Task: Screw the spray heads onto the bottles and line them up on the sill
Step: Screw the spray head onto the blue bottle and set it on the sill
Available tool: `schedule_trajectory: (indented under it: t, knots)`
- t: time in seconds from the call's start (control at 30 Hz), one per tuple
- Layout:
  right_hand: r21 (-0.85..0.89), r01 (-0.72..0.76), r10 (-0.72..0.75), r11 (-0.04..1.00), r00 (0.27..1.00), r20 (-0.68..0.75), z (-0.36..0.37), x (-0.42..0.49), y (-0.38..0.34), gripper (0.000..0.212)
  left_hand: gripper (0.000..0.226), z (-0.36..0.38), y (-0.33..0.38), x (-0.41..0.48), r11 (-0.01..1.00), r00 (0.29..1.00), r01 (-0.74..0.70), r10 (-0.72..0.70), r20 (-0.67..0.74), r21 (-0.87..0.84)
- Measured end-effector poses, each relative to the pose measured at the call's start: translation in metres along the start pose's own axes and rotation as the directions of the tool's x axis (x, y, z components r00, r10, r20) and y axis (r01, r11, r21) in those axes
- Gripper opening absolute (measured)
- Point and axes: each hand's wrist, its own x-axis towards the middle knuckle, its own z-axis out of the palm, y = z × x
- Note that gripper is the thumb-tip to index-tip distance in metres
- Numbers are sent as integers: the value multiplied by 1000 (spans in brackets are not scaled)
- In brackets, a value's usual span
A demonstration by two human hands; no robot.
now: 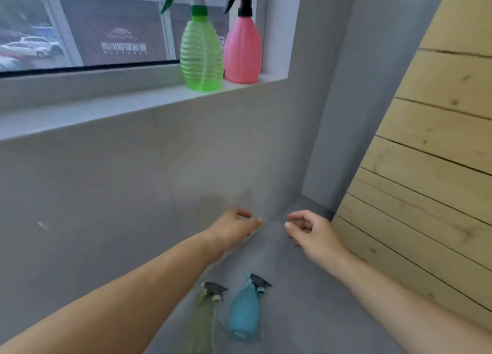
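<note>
Two bottles stand upright side by side at the right end of the white sill (106, 108): a ribbed green bottle (201, 53) with a green spray head and a pink bottle (242, 50) with a black spray head. Down on the grey floor lie a pale green bottle (200, 324) and a blue bottle (245, 311), each with a grey spray head on it. My left hand (233, 227) and my right hand (310, 232) hover well below the sill, above the floor bottles. Both hands hold nothing, fingers loosely curled and apart.
A grey wall (106, 194) runs under the sill and meets a grey column (346, 100) at the right. A pale wooden plank wall (431, 167) closes off the right side. The window (93, 29) behind the sill shows parked cars outside.
</note>
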Motion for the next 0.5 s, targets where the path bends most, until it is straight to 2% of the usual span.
schedule_trajectory:
  t: [0.1,0.27,0.37,0.5]
  knots:
    - [-64,-75,77,995,996,33,14,-3,49,9,31,20,-38,11,992,997,76,-78,18,98]
    - [-147,-217,234,965,966,107,40,-1,110,20,59,46,-103,36,940,978,182,-203,46,287]
    - [-204,-294,324,934,937,132,54,6,146,30,63,61,-135,47,907,959,244,-279,56,342]
    - [-230,-371,408,900,903,138,76,20,185,32,69,79,-174,62,868,934,295,-350,70,400]
